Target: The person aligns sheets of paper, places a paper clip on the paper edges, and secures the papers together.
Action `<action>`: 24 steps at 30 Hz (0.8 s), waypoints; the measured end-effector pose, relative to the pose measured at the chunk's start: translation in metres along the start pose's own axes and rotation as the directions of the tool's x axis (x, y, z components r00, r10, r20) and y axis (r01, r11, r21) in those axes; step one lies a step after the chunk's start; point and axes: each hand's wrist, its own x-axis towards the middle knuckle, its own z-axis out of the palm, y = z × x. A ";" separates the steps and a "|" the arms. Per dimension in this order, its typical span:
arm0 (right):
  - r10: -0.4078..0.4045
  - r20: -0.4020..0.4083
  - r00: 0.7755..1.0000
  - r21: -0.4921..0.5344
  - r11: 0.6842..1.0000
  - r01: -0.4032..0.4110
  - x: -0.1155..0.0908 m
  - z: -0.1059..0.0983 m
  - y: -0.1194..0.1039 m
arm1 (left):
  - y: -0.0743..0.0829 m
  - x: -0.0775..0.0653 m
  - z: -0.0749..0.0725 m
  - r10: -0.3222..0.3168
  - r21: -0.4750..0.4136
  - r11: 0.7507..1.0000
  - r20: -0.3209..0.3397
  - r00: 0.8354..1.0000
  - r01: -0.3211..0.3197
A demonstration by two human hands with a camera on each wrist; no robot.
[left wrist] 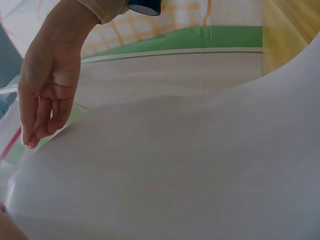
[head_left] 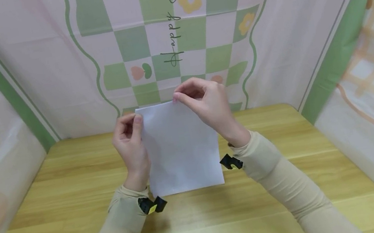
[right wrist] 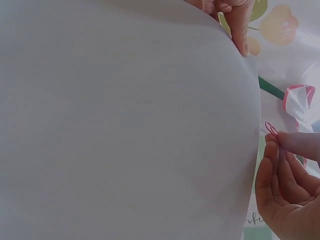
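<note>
White paper (head_left: 182, 150) is held up above the table, facing me in the head view; whether it is one sheet or more I cannot tell. My left hand (head_left: 131, 146) pinches its upper left corner, thumb in front. At the paper's top edge is my right hand (head_left: 212, 104), thumb and fingertip together. The right wrist view shows a small red paper clip (right wrist: 271, 129) pinched in that right hand (right wrist: 290, 185), just beside the paper's edge and apart from it. In the left wrist view the paper (left wrist: 175, 165) covers most of the picture, and little of the left hand (left wrist: 9, 227) shows.
Beneath the hands lies a wooden table (head_left: 60, 224). A printed cloth (head_left: 188, 34) with green checks hangs behind it, with more cloth at both sides. Each wrist bears a small black camera, one on the left (head_left: 152, 205) and one on the right (head_left: 231, 162).
</note>
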 end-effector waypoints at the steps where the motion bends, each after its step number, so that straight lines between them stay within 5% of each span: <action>1: -0.006 -0.003 1.000 0.006 1.000 0.006 0.001 0.001 0.004 | 0.000 0.000 0.000 -0.002 0.009 1.000 0.004 1.000 0.002; 24: -0.069 -0.032 0.997 -0.007 0.998 0.069 0.012 0.020 0.003 | 0.001 -0.001 0.000 -0.019 0.069 0.997 0.021 1.000 0.018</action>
